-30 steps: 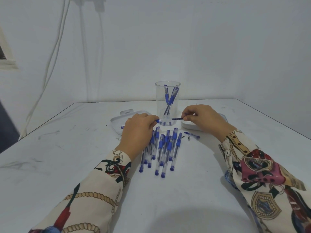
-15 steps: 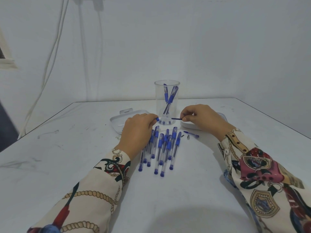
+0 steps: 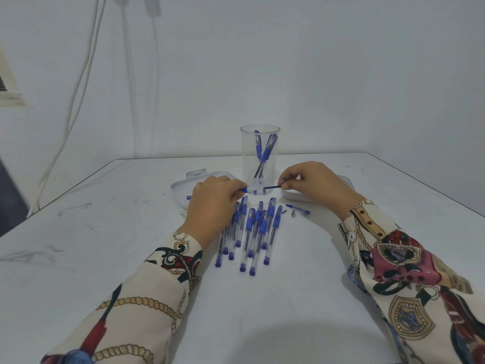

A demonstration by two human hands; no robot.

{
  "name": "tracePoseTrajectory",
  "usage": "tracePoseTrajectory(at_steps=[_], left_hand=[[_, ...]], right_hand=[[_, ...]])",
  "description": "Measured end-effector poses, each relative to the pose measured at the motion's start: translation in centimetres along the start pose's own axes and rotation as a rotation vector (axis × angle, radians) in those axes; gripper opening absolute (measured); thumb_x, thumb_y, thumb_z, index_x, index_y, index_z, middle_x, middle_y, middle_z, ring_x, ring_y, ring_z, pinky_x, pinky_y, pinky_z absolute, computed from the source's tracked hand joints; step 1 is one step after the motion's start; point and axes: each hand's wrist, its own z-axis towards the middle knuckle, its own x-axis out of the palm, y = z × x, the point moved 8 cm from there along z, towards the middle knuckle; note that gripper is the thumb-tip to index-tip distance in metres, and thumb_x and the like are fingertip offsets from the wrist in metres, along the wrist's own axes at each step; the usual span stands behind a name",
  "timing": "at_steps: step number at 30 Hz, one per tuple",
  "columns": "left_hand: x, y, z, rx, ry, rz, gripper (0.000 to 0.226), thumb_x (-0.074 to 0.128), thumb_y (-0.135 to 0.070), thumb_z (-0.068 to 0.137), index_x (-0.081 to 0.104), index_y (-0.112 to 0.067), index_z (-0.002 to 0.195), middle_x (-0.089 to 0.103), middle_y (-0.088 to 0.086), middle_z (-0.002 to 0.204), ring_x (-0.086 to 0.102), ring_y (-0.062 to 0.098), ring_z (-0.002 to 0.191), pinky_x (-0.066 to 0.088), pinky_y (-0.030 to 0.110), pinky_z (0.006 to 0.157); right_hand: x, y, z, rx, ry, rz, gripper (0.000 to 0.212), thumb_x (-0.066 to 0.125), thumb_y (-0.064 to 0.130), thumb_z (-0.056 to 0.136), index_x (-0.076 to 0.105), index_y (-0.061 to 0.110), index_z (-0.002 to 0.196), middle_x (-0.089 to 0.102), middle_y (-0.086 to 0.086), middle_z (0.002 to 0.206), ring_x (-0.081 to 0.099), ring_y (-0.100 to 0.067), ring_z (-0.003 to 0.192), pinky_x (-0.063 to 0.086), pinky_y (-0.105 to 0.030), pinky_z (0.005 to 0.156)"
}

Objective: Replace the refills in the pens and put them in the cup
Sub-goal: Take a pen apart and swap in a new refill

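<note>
Here the pen barrel lies level just in front of the cup's base, its blue grip end poking out of the left hand, whose curled fingers hold it. The right hand pinches the dark refill between thumb and fingertips, and the refill runs straight toward the barrel's open end; whether its tip is already inside cannot be told. Behind the two hands stands the clear cup, upright, with capped blue pens leaning inside it. Nearer the person, a loose row of blue pens lies on the table, mostly pointing away from the viewer, some overlapping, and the left hand hides part of the row. Just right of that row lie a small metal tip and a short blue pen part. A shallow white tray sits behind the left hand, with a bit of blue showing in it. Another white tray lies mostly hidden under the right hand. Patterned sleeves cover both forearms. White cables hang down the wall at the left.
</note>
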Motion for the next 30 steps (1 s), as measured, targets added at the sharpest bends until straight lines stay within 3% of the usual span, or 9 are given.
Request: tracePoseTrajectory(at_steps=[10, 16, 24, 27, 30], left_hand=[[0.5, -1.6, -0.2, 0.059, 0.038, 0.029, 0.026, 0.048, -0.028, 0.096, 0.063, -0.027, 0.116, 0.066, -0.002, 0.105, 0.055, 0.02, 0.094, 0.039, 0.036, 0.083], [0.4, -1.6, -0.2, 0.06, 0.03, 0.047, 0.027, 0.046, -0.028, 0.097, 0.062, -0.028, 0.118, 0.066, -0.002, 0.108, 0.055, 0.019, 0.096, 0.039, 0.036, 0.086], [0.3, -1.0, -0.1, 0.02, 0.03, 0.045, 0.027, 0.045, -0.03, 0.097, 0.063, -0.028, 0.117, 0.065, -0.004, 0.11, 0.054, 0.018, 0.099, 0.037, 0.035, 0.089], [0.4, -1.3, -0.2, 0.034, 0.036, 0.047, 0.027, 0.046, -0.029, 0.097, 0.062, -0.027, 0.118, 0.065, -0.003, 0.11, 0.054, 0.018, 0.099, 0.038, 0.036, 0.089], [0.5, -1.5, -0.2, 0.041, 0.045, 0.052, 0.027, 0.046, -0.03, 0.097, 0.061, -0.029, 0.118, 0.065, -0.004, 0.11, 0.053, 0.018, 0.099, 0.035, 0.035, 0.087]], right_hand=[[2.0, 2.9, -0.2, -0.101, 0.048, 0.115, 0.009, 0.07, 0.027, 0.083, 0.072, 0.031, 0.091, 0.063, 0.02, 0.079, 0.051, 0.003, 0.073, 0.038, -0.021, 0.068], [2.0, 2.1, -0.4, -0.056, 0.151, 0.086, 0.048, 0.078, 0.025, 0.077, 0.061, 0.035, 0.12, 0.065, 0.019, 0.103, 0.052, -0.003, 0.096, 0.04, -0.022, 0.077], [0.4, 0.0, -0.5, 0.009, 0.078, 0.11, 0.016, 0.075, 0.021, 0.078, 0.067, 0.035, 0.077, 0.068, 0.012, 0.082, 0.058, -0.007, 0.08, 0.042, -0.022, 0.07], [0.8, 0.8, -0.6, -0.016, 0.088, 0.088, 0.009, 0.074, 0.027, 0.079, 0.069, 0.033, 0.075, 0.065, 0.014, 0.08, 0.056, -0.003, 0.079, 0.039, -0.021, 0.066], [1.5, 1.4, -0.6, -0.026, 0.112, 0.055, 0.002, 0.073, 0.033, 0.08, 0.071, 0.032, 0.08, 0.064, 0.014, 0.081, 0.057, -0.006, 0.08, 0.046, -0.025, 0.07]])
